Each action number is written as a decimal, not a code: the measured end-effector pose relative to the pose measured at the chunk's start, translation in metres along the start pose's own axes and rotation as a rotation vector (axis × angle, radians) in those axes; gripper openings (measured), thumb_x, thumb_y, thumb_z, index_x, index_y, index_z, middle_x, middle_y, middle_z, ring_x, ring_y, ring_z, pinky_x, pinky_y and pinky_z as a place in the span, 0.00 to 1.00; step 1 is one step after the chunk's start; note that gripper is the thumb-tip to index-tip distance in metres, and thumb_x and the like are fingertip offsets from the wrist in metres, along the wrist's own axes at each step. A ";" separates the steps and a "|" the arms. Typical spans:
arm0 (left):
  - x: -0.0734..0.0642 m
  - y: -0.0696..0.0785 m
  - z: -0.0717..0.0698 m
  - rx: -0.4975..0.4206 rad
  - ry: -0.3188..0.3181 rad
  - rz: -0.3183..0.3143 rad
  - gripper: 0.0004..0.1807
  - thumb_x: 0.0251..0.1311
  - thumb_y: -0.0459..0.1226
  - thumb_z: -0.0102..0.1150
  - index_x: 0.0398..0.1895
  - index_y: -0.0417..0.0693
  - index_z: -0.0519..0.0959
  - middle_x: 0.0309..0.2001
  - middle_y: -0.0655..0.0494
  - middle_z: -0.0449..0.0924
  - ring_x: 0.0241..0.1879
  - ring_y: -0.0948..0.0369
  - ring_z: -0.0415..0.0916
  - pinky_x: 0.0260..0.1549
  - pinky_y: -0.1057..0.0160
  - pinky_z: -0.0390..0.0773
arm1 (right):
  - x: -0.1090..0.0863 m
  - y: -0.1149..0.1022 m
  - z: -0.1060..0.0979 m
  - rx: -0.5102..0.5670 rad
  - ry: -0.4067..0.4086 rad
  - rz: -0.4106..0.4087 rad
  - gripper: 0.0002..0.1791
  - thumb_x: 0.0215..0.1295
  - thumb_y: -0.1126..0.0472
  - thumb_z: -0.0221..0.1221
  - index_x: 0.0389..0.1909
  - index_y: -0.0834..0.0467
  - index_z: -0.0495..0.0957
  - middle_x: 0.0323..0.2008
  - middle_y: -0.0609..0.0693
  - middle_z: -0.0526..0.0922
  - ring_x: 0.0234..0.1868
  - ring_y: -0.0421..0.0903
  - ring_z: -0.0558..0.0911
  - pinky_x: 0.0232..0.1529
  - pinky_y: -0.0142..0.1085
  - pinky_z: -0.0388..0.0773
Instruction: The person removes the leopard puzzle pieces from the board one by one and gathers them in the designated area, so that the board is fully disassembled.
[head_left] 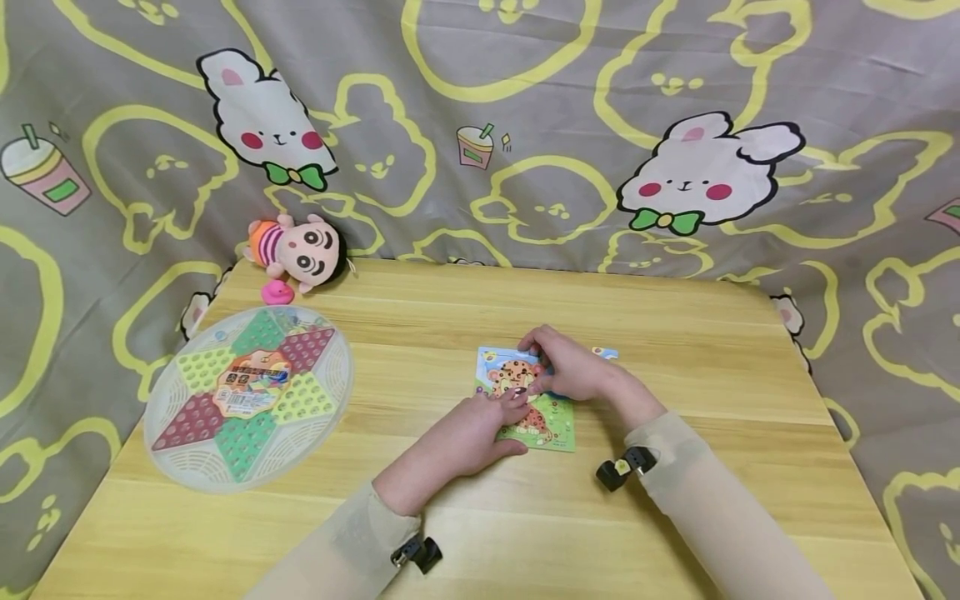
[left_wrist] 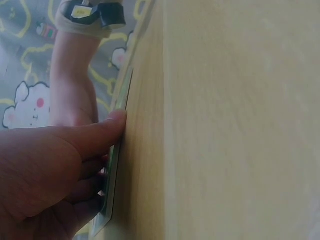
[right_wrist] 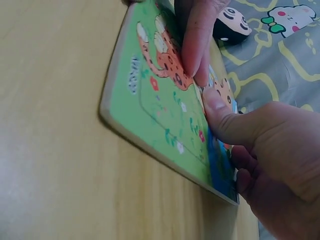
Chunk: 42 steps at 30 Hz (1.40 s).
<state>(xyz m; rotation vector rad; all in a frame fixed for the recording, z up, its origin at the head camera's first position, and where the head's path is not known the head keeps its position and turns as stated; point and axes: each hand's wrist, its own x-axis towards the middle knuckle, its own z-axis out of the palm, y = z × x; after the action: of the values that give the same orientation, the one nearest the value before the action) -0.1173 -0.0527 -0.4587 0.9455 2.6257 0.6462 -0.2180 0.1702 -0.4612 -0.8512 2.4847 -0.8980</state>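
Left hand [head_left: 483, 421] laid over the board [head_left: 558, 437], at the middle of the head view, I have my fingers close together, their tips set down on the spotted cat; my thumb lies by the near edge. I don't seem to pinch anything on this side. Right hand [head_left: 573, 367] half curled and arched over the board's upper right: thumb tip down on the picture next to my left fingertips, the other fingers bent toward the far edge. Whether they pinch a piece I cannot tell.

Bare blue [right_wrist: 222, 172] shows at the lower right of the board in the right wrist view, so I take that corner to be unfilled. A loose piece [head_left: 605, 353] lies just beyond the right wrist, on the table [head_left: 525, 533].

As I judge it, the step is seating pieces. I'd best steady the board with the left, line up the edges, then press straight down, gently; forcing a crooked piece could pop its neighbours up.
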 end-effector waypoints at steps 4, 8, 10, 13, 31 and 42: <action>0.000 -0.001 0.000 -0.003 -0.001 0.004 0.35 0.71 0.51 0.67 0.76 0.46 0.73 0.76 0.54 0.68 0.76 0.54 0.63 0.77 0.44 0.58 | -0.002 0.001 0.002 0.000 0.026 -0.003 0.31 0.60 0.63 0.77 0.61 0.61 0.73 0.49 0.51 0.75 0.46 0.47 0.77 0.51 0.43 0.79; 0.001 -0.001 -0.001 0.003 0.005 0.012 0.34 0.71 0.51 0.67 0.75 0.46 0.74 0.75 0.54 0.68 0.75 0.54 0.64 0.76 0.42 0.59 | -0.003 0.001 0.003 -0.013 0.047 -0.019 0.29 0.60 0.63 0.77 0.59 0.60 0.75 0.49 0.51 0.75 0.47 0.47 0.77 0.52 0.43 0.79; 0.001 -0.001 -0.001 0.004 0.008 0.015 0.34 0.71 0.51 0.67 0.75 0.46 0.74 0.75 0.54 0.69 0.75 0.54 0.65 0.76 0.43 0.60 | -0.004 0.001 0.004 -0.009 0.056 -0.025 0.29 0.60 0.64 0.77 0.59 0.60 0.76 0.49 0.51 0.75 0.48 0.48 0.77 0.53 0.43 0.79; 0.001 -0.001 -0.001 0.005 0.009 0.016 0.34 0.71 0.51 0.67 0.75 0.47 0.74 0.75 0.54 0.69 0.75 0.54 0.65 0.75 0.42 0.60 | -0.005 0.000 0.004 -0.003 0.068 -0.027 0.28 0.60 0.64 0.77 0.59 0.60 0.76 0.49 0.50 0.77 0.48 0.48 0.77 0.53 0.44 0.79; 0.001 -0.001 0.000 0.020 0.010 0.020 0.34 0.71 0.51 0.67 0.75 0.47 0.75 0.75 0.53 0.69 0.75 0.54 0.65 0.74 0.40 0.62 | -0.013 0.003 0.010 -0.034 0.143 -0.156 0.24 0.63 0.63 0.76 0.58 0.57 0.81 0.44 0.44 0.80 0.43 0.44 0.79 0.47 0.43 0.81; 0.001 0.001 -0.001 0.022 0.000 0.012 0.34 0.71 0.51 0.67 0.75 0.46 0.74 0.75 0.53 0.68 0.75 0.54 0.65 0.75 0.41 0.61 | -0.017 0.001 0.007 -0.035 0.136 -0.200 0.22 0.64 0.64 0.75 0.59 0.58 0.84 0.48 0.46 0.81 0.43 0.43 0.80 0.45 0.42 0.82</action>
<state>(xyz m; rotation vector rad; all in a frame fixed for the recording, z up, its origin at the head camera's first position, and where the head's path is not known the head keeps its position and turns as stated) -0.1179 -0.0520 -0.4577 0.9685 2.6345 0.6209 -0.2020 0.1781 -0.4646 -1.1000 2.5714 -1.0112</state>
